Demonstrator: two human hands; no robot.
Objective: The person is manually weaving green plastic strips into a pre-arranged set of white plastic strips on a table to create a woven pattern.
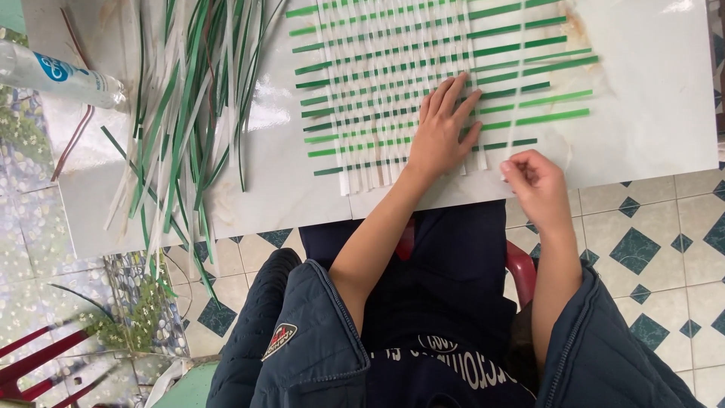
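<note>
This looks like a home turned to handcraft, perhaps a porch or a yard corner. The floor [649, 249] is laid with cream tiles set with dark green diamonds, and beside it runs a patch of pebble-patterned tiles [23, 219]. A low white table [649, 98] carries a half-woven mat [400, 83] of green and white strips, a loose heap of strips [181, 106] and a plastic bottle [57, 74]. A red plastic stool [522, 268] serves as the seat.

The woven mat [423, 83] runs off the top edge; the bottle [57, 74] is cut left.
</note>
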